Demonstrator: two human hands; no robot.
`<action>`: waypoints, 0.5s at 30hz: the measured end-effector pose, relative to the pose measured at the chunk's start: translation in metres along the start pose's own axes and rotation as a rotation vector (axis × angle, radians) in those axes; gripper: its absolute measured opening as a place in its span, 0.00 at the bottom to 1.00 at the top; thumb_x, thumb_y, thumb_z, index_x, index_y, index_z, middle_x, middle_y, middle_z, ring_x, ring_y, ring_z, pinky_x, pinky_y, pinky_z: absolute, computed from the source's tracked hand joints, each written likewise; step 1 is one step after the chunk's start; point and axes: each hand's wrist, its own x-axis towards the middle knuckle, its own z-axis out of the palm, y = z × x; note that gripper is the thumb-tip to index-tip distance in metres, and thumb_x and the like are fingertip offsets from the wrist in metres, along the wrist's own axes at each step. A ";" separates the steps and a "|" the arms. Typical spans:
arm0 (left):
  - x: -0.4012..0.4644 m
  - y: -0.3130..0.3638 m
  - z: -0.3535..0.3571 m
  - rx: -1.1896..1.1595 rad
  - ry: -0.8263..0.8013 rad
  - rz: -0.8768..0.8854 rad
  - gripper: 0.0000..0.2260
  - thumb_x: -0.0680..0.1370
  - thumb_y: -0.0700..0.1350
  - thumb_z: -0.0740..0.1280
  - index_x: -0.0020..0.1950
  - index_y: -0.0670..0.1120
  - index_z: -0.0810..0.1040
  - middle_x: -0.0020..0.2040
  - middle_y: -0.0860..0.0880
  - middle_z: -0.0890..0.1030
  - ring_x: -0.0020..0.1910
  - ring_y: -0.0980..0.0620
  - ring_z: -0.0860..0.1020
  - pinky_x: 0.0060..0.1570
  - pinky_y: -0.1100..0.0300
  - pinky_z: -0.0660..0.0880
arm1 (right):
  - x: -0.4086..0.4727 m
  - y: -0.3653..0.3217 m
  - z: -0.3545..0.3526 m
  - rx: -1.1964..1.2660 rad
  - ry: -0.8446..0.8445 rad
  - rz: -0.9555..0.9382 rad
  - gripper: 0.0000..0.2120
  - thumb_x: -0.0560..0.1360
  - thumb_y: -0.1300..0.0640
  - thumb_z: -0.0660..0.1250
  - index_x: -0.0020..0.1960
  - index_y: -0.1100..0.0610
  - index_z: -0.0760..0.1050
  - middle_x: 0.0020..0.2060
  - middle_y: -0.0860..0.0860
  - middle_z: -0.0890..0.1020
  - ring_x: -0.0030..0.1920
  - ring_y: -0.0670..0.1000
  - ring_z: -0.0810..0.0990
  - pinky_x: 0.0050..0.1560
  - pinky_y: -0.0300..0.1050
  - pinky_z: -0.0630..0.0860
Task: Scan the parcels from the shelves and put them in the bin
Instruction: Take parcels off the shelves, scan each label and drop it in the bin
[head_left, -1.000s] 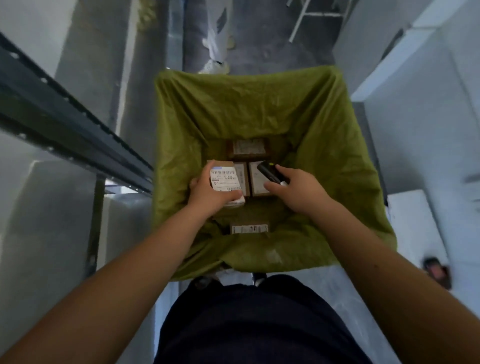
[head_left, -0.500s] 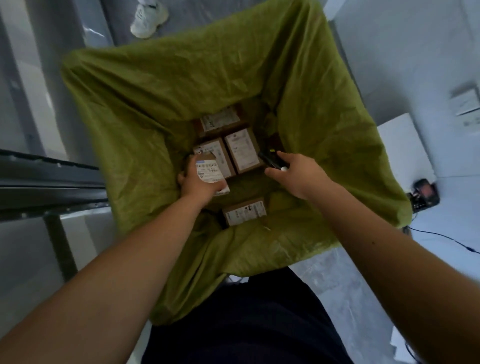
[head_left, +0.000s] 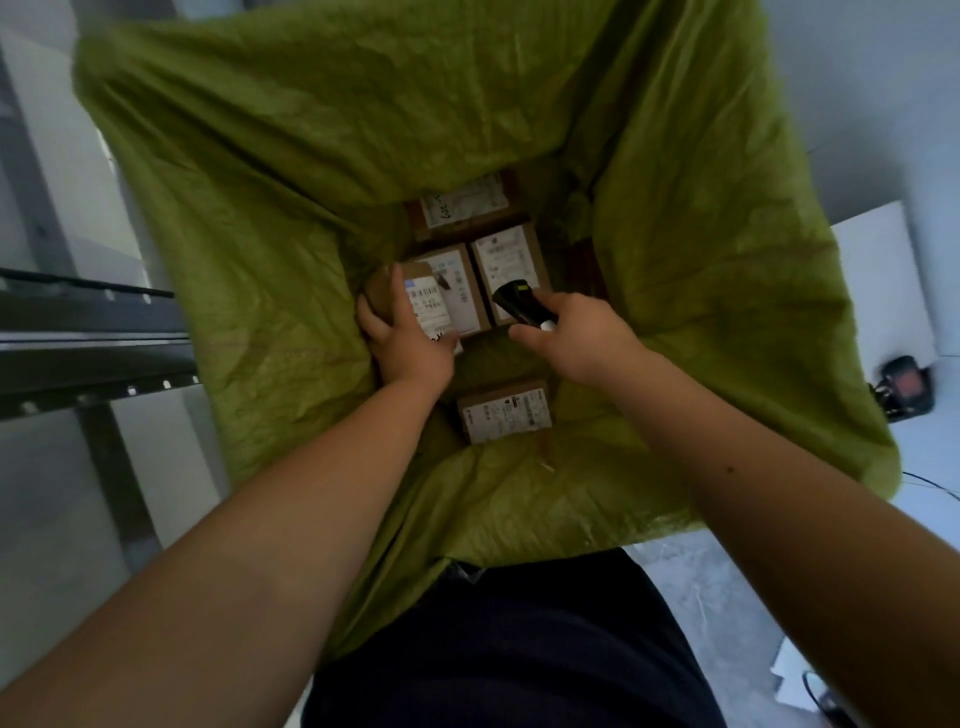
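left hand (head_left: 402, 338) grips a small brown labelled cardboard parcel (head_left: 423, 301) low inside the green-lined bin (head_left: 260, 208). its long axis points away; free floor lies just nearer. right hand (head_left: 576, 338) holds the black handheld scanner (head_left: 519, 304).

Labels on every parcel, none readable

The held parcel (head_left: 423, 304) carries a white label with a blue strip and rows of barcodes, its print too blurred to read. The parcels in the bin, namely the far parcel (head_left: 464, 204), the left parcel (head_left: 457, 291), the right parcel (head_left: 511, 260) and the near parcel (head_left: 505, 411), each bear a white shipping label with barcode blocks and fine print too small to make out. The far one also has dark handwriting along its left edge, which cannot be deciphered.
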 end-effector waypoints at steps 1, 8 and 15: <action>-0.001 -0.001 0.003 0.071 0.012 0.014 0.50 0.76 0.44 0.77 0.83 0.67 0.45 0.83 0.46 0.37 0.80 0.37 0.57 0.77 0.45 0.66 | 0.001 0.001 -0.001 -0.006 0.000 -0.001 0.37 0.79 0.37 0.68 0.83 0.49 0.60 0.73 0.54 0.75 0.67 0.57 0.77 0.62 0.52 0.78; 0.009 0.010 0.016 0.269 -0.003 -0.137 0.51 0.78 0.43 0.74 0.82 0.69 0.39 0.83 0.46 0.35 0.79 0.34 0.55 0.75 0.40 0.66 | 0.004 0.007 -0.006 -0.035 -0.008 0.007 0.37 0.79 0.36 0.68 0.82 0.47 0.60 0.72 0.54 0.76 0.67 0.57 0.77 0.62 0.54 0.79; 0.046 -0.006 0.012 -0.329 -0.003 -0.228 0.51 0.73 0.34 0.77 0.85 0.60 0.50 0.83 0.44 0.55 0.77 0.44 0.67 0.74 0.51 0.70 | 0.007 0.017 -0.001 -0.056 -0.040 0.012 0.37 0.79 0.37 0.68 0.82 0.47 0.59 0.72 0.54 0.75 0.67 0.56 0.77 0.60 0.53 0.79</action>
